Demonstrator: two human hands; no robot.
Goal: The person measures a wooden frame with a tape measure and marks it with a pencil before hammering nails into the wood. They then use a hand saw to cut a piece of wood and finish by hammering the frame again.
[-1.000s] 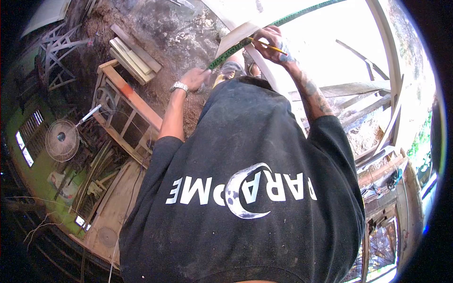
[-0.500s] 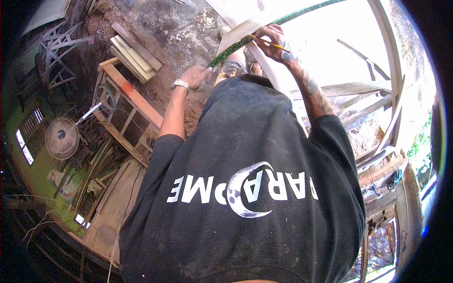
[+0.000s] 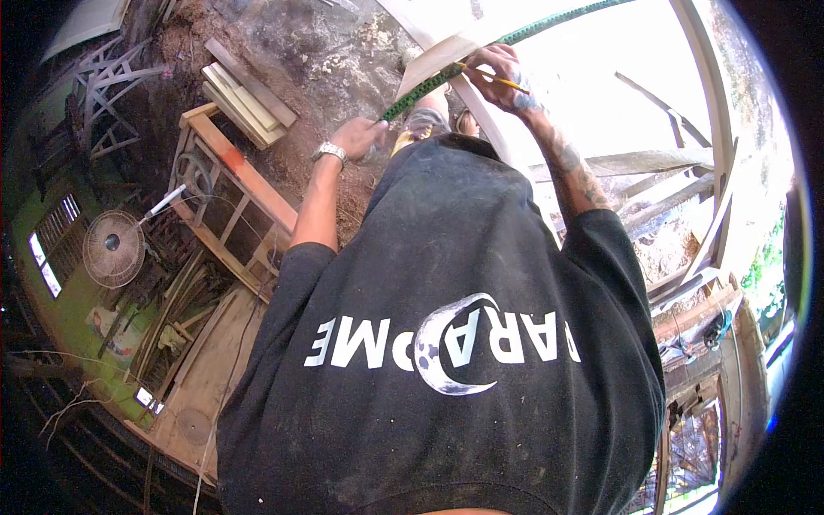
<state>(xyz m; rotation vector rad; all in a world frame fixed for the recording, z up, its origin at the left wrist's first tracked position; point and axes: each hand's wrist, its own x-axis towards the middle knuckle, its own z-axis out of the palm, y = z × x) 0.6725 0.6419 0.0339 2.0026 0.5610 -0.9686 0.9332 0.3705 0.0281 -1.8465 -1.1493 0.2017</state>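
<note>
A green measuring tape (image 3: 421, 91) runs slantwise along a pale wooden board (image 3: 433, 57) and on toward the upper right. Its near end is pinched by my left hand (image 3: 358, 136), which has a metal watch on the wrist. My right hand (image 3: 495, 75) is closed around a yellow pencil (image 3: 506, 82) beside the tape, at the board's edge. The pencil's front end points left toward the tape. Below the right hand, a curved pale wooden piece (image 3: 489, 120) passes under the board.
Stacked boards (image 3: 245, 103) lie on the ground at the left, beside a wooden frame (image 3: 245, 180). A fan (image 3: 113, 249) stands further left near a wooden tabletop (image 3: 202, 395). Wooden beams (image 3: 631, 163) cross the right side. A curved upright (image 3: 721, 112) rises at the far right.
Hardly anything differs. Both hands, the tape and the pencil stay in nearly the same places; my left wrist has shifted very slightly.
</note>
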